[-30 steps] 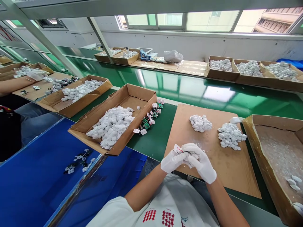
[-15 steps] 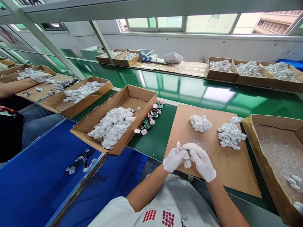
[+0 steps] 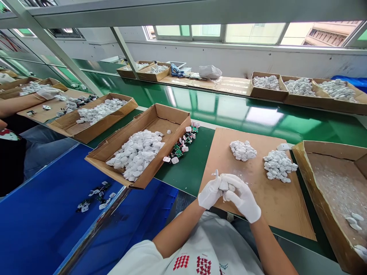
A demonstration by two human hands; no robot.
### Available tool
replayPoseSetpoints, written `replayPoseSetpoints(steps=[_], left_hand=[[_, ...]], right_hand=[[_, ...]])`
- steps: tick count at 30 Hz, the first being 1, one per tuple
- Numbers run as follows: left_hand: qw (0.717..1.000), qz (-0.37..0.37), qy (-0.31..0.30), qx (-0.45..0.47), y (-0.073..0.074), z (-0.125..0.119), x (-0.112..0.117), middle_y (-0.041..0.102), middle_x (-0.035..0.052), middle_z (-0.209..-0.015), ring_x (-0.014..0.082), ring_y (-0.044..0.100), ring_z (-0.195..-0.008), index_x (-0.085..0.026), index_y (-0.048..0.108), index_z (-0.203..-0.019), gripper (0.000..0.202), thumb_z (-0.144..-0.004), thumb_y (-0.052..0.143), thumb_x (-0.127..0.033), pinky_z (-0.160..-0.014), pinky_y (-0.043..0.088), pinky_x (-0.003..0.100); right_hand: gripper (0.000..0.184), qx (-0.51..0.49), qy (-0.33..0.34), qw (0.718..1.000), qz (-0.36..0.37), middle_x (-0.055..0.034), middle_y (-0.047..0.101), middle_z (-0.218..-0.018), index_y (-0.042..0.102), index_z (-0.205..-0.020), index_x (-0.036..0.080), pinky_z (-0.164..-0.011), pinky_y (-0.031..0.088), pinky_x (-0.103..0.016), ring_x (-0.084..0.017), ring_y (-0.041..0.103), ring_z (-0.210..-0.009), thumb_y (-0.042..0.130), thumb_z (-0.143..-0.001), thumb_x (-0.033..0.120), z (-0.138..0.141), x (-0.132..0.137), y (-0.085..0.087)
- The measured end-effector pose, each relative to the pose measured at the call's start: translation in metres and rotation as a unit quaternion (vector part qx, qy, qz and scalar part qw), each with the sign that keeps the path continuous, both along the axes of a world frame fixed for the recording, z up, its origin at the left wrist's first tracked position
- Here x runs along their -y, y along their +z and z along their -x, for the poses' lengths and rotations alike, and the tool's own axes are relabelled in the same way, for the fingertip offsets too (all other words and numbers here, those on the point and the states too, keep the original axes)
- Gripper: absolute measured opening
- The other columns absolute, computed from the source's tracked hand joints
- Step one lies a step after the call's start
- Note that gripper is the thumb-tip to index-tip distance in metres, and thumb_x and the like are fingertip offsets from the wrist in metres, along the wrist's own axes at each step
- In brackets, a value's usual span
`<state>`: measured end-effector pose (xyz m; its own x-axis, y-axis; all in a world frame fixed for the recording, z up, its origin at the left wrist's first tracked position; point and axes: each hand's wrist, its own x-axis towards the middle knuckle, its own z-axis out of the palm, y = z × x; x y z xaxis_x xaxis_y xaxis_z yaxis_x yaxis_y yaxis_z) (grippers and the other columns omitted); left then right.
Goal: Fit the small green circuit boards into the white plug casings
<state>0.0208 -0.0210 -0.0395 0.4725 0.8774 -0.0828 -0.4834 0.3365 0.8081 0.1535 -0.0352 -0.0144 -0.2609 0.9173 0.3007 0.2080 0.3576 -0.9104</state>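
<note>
Evidently, the big things have stayed put. On the green table (image 3: 189,173), the deep box (image 3: 168,117) sits at ten o'clock from the hands and the shallow box (image 3: 332,149) at three. Both the small pile (image 3: 243,150) at one o'clock and the large pile (image 3: 280,165) at two, on the cardboard sheet (image 3: 272,208), look the same as before, so nothing seems to have been added to either.

What changes is the grip. The gloved left hand (image 3: 210,193) and right hand (image 3: 243,198) meet over the sheet's eight o'clock side, and the white pieces (image 3: 224,186) between them now show plainly. The right fingers curl around these; the left fingers are closed on a thin piece (image 3: 216,173) pointing to twelve (the red wire visible there half a second ago is out of sight). I judge the handling unfinished.
</note>
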Motion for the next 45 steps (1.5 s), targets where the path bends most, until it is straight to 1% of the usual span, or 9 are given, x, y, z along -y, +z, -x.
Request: replayPoseSetpoints(steps=[4,12,16,19,22,27,33,41,45], left_hand=[[0.999,-0.024,-0.013,-0.040,-0.004,0.001,0.002,0.056,0.0049,-0.053,0.0126,0.051,-0.049,-0.011,0.061,-0.062,0.065,-0.079,0.042,-0.072,-0.047,0.039,0.025],[0.998,-0.026,-0.059,-0.015,-0.008,0.005,0.005,0.058,0.0052,-0.061,0.0131,0.053,-0.056,-0.011,0.059,-0.069,0.052,-0.078,0.055,-0.062,-0.056,0.041,0.028],[0.999,0.000,-0.054,-0.005,0.001,0.006,0.003,0.059,0.0049,-0.064,0.0122,0.052,-0.055,-0.010,0.062,-0.073,0.044,-0.071,0.066,-0.054,-0.053,0.041,0.027],[0.999,0.019,0.007,0.036,0.006,0.004,0.001,0.063,0.0061,-0.082,0.0106,0.054,-0.056,-0.011,0.063,-0.097,0.042,-0.072,0.070,-0.045,-0.050,0.040,0.024],[0.995,0.027,0.058,0.077,0.005,0.002,0.001,0.059,0.0023,-0.073,0.0101,0.052,-0.053,-0.012,0.060,-0.109,0.053,-0.075,0.066,-0.051,-0.049,0.040,0.024],[0.991,0.030,0.099,0.086,0.002,0.000,0.003,0.051,-0.0011,-0.059,0.0083,0.050,-0.049,-0.011,0.060,-0.068,0.042,-0.071,0.070,-0.052,-0.047,0.042,0.022],[0.989,0.095,0.029,0.106,0.000,0.004,-0.005,0.063,0.0031,-0.059,0.0097,0.053,-0.038,-0.008,0.061,-0.099,0.059,-0.076,0.058,-0.062,-0.033,0.038,0.018],[0.975,0.142,-0.062,0.160,-0.012,0.006,-0.009,0.070,0.0062,-0.067,0.0154,0.060,-0.039,-0.014,0.054,-0.078,0.041,-0.083,0.053,-0.054,-0.031,0.045,0.023],[0.976,0.119,-0.103,0.148,-0.006,0.007,-0.010,0.072,0.0089,-0.075,0.0156,0.062,-0.041,-0.012,0.057,-0.089,0.044,-0.084,0.051,-0.055,-0.036,0.047,0.024]], right_hand=[[0.018,-0.157,0.030,0.969,0.190,-0.0032,0.062,-0.086,0.066,-0.097,0.022,-0.050,0.049,-0.028,-0.009,0.053,-0.049,0.053,-0.088,0.032,0.004,0.001,0.007],[0.021,-0.230,0.040,0.921,0.313,0.0074,0.049,-0.051,0.059,-0.103,0.020,-0.046,0.047,-0.025,-0.009,0.047,-0.041,0.057,-0.085,0.033,0.003,0.001,0.005],[0.025,-0.160,-0.023,0.963,0.214,0.0007,0.062,-0.067,0.061,-0.108,0.022,-0.059,0.054,-0.031,-0.012,0.056,-0.055,0.049,-0.091,0.035,-0.001,0.002,0.000],[0.024,-0.076,-0.152,0.985,0.033,-0.0060,0.065,-0.105,0.065,-0.104,0.025,-0.087,0.052,-0.040,-0.020,0.061,-0.097,0.045,-0.093,0.032,-0.008,0.001,-0.005],[0.019,0.041,-0.167,0.979,-0.114,-0.0055,0.063,-0.113,0.069,-0.097,0.028,-0.090,0.051,-0.040,-0.021,0.060,-0.104,0.053,-0.088,0.023,-0.008,-0.001,-0.008],[0.026,0.138,-0.165,0.945,-0.245,-0.0062,0.061,-0.113,0.068,-0.102,0.030,-0.085,0.054,-0.040,-0.021,0.063,-0.099,0.060,-0.082,0.015,0.001,0.000,-0.008],[0.045,0.115,-0.091,0.971,-0.190,-0.0079,0.058,-0.121,0.051,-0.127,0.029,-0.092,0.051,-0.043,-0.024,0.056,-0.113,0.057,-0.084,0.017,-0.003,0.001,-0.005],[0.035,0.181,-0.121,0.960,-0.174,-0.0079,0.051,-0.127,0.061,-0.115,0.029,-0.095,0.049,-0.045,-0.026,0.054,-0.114,0.061,-0.080,0.023,0.001,-0.001,-0.011],[0.032,0.149,-0.170,0.957,-0.182,-0.0074,0.055,-0.123,0.061,-0.112,0.029,-0.092,0.051,-0.043,-0.024,0.057,-0.109,0.061,-0.080,0.022,0.001,0.000,-0.012]])
